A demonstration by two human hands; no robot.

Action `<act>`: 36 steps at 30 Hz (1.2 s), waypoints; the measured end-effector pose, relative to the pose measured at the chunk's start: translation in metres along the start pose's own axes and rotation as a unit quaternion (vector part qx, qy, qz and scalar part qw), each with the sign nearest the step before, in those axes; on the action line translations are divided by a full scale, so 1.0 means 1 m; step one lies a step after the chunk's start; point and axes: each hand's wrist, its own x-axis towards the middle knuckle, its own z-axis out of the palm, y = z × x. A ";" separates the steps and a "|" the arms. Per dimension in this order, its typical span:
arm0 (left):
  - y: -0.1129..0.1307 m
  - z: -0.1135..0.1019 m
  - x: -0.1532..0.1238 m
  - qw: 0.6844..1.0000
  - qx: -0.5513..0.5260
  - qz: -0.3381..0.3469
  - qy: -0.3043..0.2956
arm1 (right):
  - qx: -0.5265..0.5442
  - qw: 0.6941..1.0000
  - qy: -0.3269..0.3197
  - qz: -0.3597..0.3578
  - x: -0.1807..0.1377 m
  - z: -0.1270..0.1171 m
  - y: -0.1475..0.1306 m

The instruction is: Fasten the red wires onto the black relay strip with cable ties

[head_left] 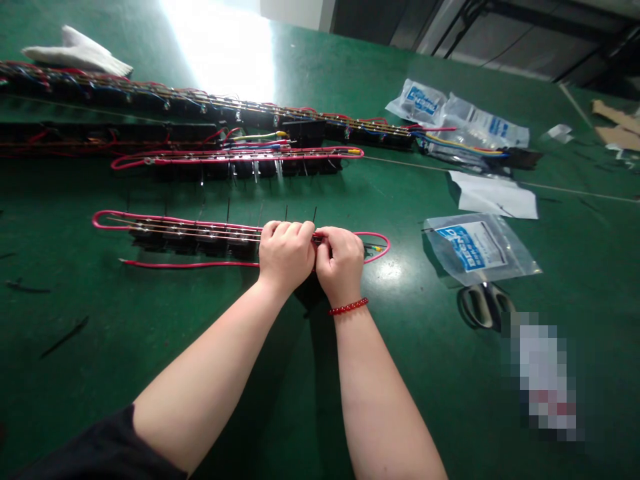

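A row of black terminal blocks lies across the table in front of me, with thin metal rods and a red wire looped along its length. Thin black cable ties stand up from the row. My left hand is closed over its right part, fingers curled. Right beside it, my right hand is closed too, thumb and fingers pinched at the row. What the fingertips of both hands grip is hidden. The wire's loop with a yellow-green marker shows right of my right hand.
Behind lie a similar wired row and a long wired strip. A white glove rests at back left. To the right are plastic bags, white paper and scissors. A loose cable tie lies left.
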 end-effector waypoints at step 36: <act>0.006 -0.002 -0.004 0.991 -0.018 0.110 -0.072 | 0.150 0.924 0.201 0.289 0.003 -0.042 0.096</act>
